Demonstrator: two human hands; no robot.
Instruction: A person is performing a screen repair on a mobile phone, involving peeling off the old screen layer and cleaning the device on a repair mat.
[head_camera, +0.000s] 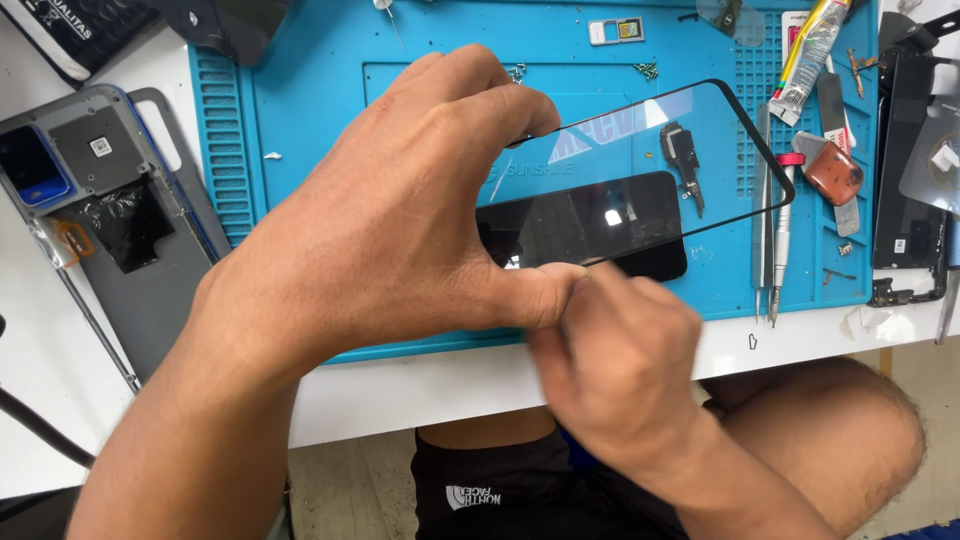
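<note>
Both hands work one glass screen panel (640, 170) above the blue mat (300, 90): left hand (400, 220) fingers clamp its edge, right hand (610, 350) fingers pinch the corner, apparently peeling film; steady pull needed.

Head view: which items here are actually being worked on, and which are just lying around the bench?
In hand:
- glass screen panel, black-bordered, held by the left hand
- right hand at the panel's lower edge

Lying about:
- blue work mat
- dark phone screen on the mat
- tweezers
- screwdriver
- glue tube
- grey phone back cover
</note>
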